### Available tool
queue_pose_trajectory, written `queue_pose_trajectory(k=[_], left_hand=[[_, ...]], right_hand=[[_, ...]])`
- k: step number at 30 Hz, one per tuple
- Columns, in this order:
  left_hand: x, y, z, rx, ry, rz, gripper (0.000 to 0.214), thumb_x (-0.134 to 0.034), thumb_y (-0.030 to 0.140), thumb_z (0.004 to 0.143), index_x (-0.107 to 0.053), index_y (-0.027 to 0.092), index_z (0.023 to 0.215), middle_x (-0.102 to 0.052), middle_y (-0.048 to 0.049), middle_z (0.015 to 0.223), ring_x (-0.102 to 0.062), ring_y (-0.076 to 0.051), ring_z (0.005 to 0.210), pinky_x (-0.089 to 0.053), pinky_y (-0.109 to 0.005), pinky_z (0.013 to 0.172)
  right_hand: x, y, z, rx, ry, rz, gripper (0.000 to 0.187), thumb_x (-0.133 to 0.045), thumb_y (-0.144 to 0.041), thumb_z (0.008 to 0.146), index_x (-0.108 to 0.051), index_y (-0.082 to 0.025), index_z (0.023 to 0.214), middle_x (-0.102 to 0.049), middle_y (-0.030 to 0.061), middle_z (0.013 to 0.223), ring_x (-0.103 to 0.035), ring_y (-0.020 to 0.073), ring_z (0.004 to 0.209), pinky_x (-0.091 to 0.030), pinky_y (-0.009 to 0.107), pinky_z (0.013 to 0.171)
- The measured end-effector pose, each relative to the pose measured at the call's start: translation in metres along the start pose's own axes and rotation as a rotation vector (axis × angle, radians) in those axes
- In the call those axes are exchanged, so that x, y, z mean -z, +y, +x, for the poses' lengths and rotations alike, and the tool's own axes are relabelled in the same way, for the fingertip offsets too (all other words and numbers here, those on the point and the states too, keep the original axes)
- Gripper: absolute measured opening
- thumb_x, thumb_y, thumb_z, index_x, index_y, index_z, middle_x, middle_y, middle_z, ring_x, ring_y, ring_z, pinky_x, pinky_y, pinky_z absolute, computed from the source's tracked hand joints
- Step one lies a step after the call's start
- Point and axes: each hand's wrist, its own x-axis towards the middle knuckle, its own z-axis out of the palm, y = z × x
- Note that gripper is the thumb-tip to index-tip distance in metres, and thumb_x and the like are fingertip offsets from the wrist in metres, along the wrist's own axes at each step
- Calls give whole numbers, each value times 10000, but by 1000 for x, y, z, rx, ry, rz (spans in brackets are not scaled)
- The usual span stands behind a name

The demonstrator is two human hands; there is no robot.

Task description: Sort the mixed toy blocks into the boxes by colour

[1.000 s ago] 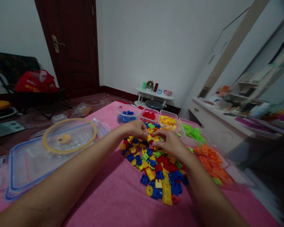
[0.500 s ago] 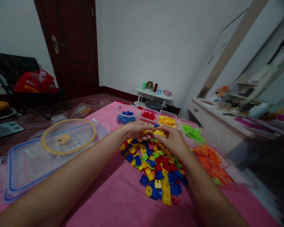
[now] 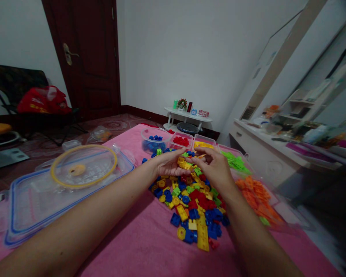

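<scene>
Over the toy-brick pile [image 3: 187, 201], the left hand [image 3: 167, 166] is cupping yellow bricks [image 3: 185, 164]; the right hand [image 3: 217, 165] is curling beside them, its hold unclear. Well left of the pile, a red bag [image 3: 42, 100] is bearing illegible yellow lettering.

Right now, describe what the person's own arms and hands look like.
The left forearm and right forearm are bare, with no sleeve, watch or bracelet in view. The left hand and right hand are ungloved; no ring can be made out.
</scene>
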Motion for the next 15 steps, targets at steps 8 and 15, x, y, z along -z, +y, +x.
queue_pose_trajectory(k=[8,15], left_hand=[[-4,0,0,-53,204,25,143,-544,162,840,-616,93,942,-635,-46,697,-594,-50,527,-457,-81,444],[-5,-1,21,-161,251,118,97,-582,171,810,-597,102,877,-615,-30,702,-593,-55,586,-488,-100,496]], right_hand=[[37,0,9,-66,280,16,297,-625,-327,710,-684,-135,929,-677,59,747,-561,119,519,-461,243,489],[76,1,13,-84,554,178,278,-641,-283,692,-681,-139,926,-665,36,727,-558,97,506,-474,225,476]])
